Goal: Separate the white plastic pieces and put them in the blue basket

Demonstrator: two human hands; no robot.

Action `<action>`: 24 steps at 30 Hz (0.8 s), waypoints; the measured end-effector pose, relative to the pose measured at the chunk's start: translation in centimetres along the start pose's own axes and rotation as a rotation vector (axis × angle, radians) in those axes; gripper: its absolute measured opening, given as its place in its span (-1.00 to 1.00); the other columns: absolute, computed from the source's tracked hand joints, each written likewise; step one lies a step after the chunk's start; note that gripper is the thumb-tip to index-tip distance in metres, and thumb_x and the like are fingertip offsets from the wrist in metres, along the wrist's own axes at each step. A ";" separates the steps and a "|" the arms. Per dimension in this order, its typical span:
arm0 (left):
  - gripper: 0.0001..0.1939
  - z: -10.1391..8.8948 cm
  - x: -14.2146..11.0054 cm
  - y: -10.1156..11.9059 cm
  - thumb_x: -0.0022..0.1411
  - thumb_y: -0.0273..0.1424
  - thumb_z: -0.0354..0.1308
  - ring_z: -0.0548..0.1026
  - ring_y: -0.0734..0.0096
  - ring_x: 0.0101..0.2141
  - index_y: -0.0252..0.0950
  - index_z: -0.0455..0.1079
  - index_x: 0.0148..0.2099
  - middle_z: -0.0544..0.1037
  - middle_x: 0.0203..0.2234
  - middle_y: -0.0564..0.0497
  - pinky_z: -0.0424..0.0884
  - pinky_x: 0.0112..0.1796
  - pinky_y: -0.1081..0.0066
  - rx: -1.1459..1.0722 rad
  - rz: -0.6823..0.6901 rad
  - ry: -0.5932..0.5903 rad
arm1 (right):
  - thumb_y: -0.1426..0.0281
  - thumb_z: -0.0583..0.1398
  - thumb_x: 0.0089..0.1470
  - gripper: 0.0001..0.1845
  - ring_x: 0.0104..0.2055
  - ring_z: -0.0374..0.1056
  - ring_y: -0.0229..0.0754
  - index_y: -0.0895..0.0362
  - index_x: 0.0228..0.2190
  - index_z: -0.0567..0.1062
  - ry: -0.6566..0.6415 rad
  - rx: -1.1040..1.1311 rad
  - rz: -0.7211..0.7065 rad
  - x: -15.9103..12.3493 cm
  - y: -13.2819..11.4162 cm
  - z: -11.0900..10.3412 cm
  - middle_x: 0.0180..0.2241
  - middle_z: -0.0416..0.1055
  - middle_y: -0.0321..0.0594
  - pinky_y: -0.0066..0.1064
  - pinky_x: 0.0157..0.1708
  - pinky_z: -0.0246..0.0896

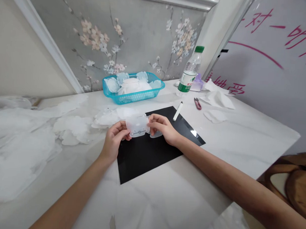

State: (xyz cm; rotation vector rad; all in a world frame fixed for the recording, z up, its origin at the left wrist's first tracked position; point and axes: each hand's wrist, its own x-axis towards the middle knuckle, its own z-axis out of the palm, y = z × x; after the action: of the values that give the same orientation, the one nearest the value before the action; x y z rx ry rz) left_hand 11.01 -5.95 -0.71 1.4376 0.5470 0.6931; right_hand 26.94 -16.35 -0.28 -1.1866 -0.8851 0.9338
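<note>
Grip: left hand and right hand pinch the translucent piece (probably thin); uneven pulling could crease it.

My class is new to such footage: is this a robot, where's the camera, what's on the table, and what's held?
No machine here: these are a person's bare hands, filmed by a head-worn camera looking forward and down. The left hand and right hand hold a thin, translucent white piece over a flat black rectangular sheet. The white marbled table also bears a blue plastic basket of pale pieces, a clear plastic bottle with a green cap, a white pen-shaped tool and small dark-pink snips.
</note>
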 end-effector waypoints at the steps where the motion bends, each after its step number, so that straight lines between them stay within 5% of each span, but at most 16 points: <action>1: -0.93 0.0 0.0 0.0 -0.01 -0.43 0.17 0.34 0.57 -0.56 -0.31 0.40 -0.39 0.42 -0.57 0.10 0.27 -0.50 0.55 0.000 0.000 -0.003 | 0.38 0.21 -0.14 -0.87 -0.68 0.19 -0.39 0.13 -0.55 0.33 0.001 -0.004 0.000 0.0 0.0 0.0 -0.73 0.23 -0.49 -0.51 -0.59 0.08; 8: -0.93 0.0 0.1 0.1 -0.01 -0.42 0.17 0.33 0.56 -0.55 -0.30 0.40 -0.40 0.42 -0.57 0.09 0.25 -0.51 0.55 -0.005 0.001 -0.011 | 0.36 0.21 -0.12 -0.86 -0.66 0.20 -0.39 0.13 -0.54 0.33 -0.017 -0.023 -0.002 0.1 0.3 -0.2 -0.72 0.24 -0.47 -0.51 -0.57 0.09; 14: -0.94 0.0 0.0 0.2 -0.01 -0.42 0.16 0.32 0.54 -0.55 -0.30 0.39 -0.42 0.40 -0.57 0.08 0.25 -0.51 0.52 0.008 0.010 -0.012 | 0.16 0.26 -0.12 -0.66 -0.67 0.04 -0.43 0.12 -0.55 0.28 -0.057 -0.126 -0.013 0.0 -0.2 -0.1 -0.67 0.18 -0.46 -0.51 -0.63 -0.07; 18: -0.92 0.2 -0.1 0.2 -0.01 -0.39 0.16 0.33 0.54 -0.58 -0.30 0.39 -0.40 0.40 -0.58 0.08 0.25 -0.52 0.50 0.035 0.010 0.014 | 0.19 0.26 -0.13 -0.67 -0.62 0.04 -0.41 0.13 -0.56 0.26 0.066 -0.374 -0.070 0.5 -0.8 -1.3 -0.60 0.21 -0.40 -0.50 -0.62 -0.09; 24: -0.95 0.3 -0.2 0.3 0.03 -0.41 0.11 0.29 0.54 -0.57 -0.27 0.37 -0.42 0.30 -0.66 0.12 0.23 -0.51 0.52 0.132 0.146 0.360 | 0.39 0.21 -0.21 -0.82 -0.57 0.12 -0.35 0.13 -0.65 0.27 0.239 -0.804 0.034 1.4 -0.8 -4.1 -0.65 0.22 -0.38 -0.46 -0.55 -0.01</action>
State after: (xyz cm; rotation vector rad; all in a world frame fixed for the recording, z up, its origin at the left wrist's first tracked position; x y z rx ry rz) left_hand 11.06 -6.30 -0.43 1.4938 0.7833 1.0594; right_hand 31.36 -16.56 0.00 -1.9529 -1.0816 0.4325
